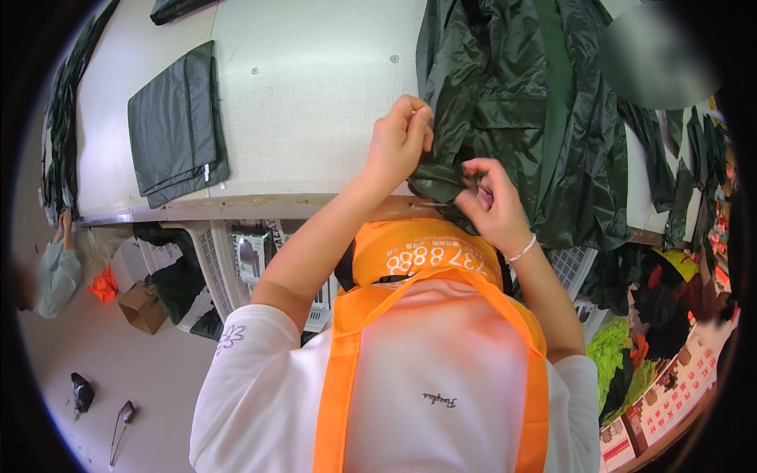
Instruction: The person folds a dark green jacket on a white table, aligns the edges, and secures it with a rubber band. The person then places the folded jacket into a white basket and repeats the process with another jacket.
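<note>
A dark green shiny jacket (512,102) lies crumpled over the right half of the table, its lower part hanging at the near edge. At its left border is my left hand (406,135), closed in a pinch; whatever lies between its fingertips is too small to make out. Lower and to the right, my right hand (493,201) is curled beside a bunched end of the jacket (438,181). Its fingers are closed, and what they hold is hidden. A thin pale tip shows at the table edge below that bunched end.
A folded dark green garment (177,126) with small white tags lies on the table (315,102) at left. White plastic baskets (217,260) stand underneath. A cardboard box (142,307) is on the floor. Another person's arm (59,268) shows far left; dark garments hang far right.
</note>
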Demonstrator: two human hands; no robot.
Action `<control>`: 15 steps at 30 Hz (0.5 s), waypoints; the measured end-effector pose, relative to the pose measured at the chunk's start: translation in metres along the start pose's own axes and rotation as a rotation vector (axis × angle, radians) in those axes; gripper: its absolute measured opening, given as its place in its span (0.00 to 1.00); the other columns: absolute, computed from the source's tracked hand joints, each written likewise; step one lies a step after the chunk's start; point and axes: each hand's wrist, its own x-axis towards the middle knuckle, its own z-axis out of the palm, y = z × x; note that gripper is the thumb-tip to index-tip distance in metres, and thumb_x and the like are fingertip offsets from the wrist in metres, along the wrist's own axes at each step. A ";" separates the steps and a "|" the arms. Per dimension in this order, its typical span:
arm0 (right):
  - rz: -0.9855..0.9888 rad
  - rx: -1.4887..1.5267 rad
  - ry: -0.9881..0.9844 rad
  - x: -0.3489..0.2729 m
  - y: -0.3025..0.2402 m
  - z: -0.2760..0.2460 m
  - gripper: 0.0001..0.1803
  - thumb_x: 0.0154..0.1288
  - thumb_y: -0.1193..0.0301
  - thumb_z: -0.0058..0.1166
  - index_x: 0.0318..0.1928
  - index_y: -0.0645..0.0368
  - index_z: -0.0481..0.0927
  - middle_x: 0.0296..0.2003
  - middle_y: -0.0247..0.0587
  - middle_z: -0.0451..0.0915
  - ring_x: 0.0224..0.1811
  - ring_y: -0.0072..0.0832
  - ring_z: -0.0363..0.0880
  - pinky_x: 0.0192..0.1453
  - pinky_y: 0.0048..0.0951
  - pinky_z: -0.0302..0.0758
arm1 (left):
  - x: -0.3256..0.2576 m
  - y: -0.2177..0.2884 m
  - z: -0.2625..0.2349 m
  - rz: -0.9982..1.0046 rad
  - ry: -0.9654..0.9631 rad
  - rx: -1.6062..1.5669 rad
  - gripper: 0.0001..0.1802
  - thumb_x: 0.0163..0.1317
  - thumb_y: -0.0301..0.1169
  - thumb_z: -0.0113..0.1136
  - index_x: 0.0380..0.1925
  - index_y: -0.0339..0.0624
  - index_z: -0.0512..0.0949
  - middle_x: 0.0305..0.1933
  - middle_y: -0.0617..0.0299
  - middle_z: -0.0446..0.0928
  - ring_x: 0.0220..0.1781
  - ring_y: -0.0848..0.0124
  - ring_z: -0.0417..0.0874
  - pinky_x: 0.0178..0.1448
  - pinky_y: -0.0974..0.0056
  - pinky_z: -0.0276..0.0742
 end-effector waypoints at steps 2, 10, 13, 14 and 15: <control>0.110 0.023 0.021 0.006 -0.008 -0.003 0.11 0.62 0.68 0.54 0.41 0.58 0.72 0.35 0.39 0.72 0.30 0.33 0.76 0.30 0.30 0.72 | 0.000 0.001 0.002 0.028 0.017 0.008 0.06 0.69 0.28 0.46 0.33 0.38 0.68 0.16 0.66 0.70 0.19 0.81 0.68 0.25 0.74 0.65; -0.032 -0.231 -0.083 0.031 -0.035 -0.002 0.09 0.61 0.69 0.55 0.38 0.60 0.73 0.33 0.41 0.73 0.31 0.34 0.77 0.33 0.30 0.73 | 0.002 0.006 0.004 0.086 0.070 -0.021 0.06 0.68 0.27 0.46 0.33 0.38 0.69 0.17 0.65 0.71 0.19 0.80 0.69 0.26 0.74 0.66; 0.175 0.102 -0.038 0.034 -0.036 -0.004 0.12 0.61 0.69 0.57 0.42 0.62 0.75 0.28 0.33 0.72 0.27 0.19 0.70 0.33 0.22 0.70 | 0.003 0.004 0.003 0.081 0.097 -0.053 0.05 0.68 0.27 0.46 0.33 0.38 0.69 0.17 0.65 0.71 0.19 0.80 0.69 0.26 0.74 0.66; 0.181 0.192 -0.053 0.037 -0.028 -0.004 0.16 0.59 0.68 0.60 0.44 0.63 0.75 0.28 0.30 0.71 0.27 0.16 0.67 0.32 0.19 0.68 | 0.003 0.004 0.003 0.084 0.100 -0.052 0.06 0.68 0.27 0.46 0.33 0.38 0.69 0.16 0.65 0.71 0.19 0.80 0.69 0.26 0.74 0.66; 0.186 0.282 -0.067 0.043 -0.022 -0.002 0.20 0.57 0.67 0.63 0.46 0.64 0.75 0.28 0.27 0.70 0.27 0.13 0.64 0.32 0.17 0.67 | 0.003 0.002 0.003 0.088 0.103 -0.050 0.06 0.68 0.27 0.46 0.33 0.38 0.69 0.16 0.65 0.71 0.19 0.80 0.69 0.26 0.74 0.66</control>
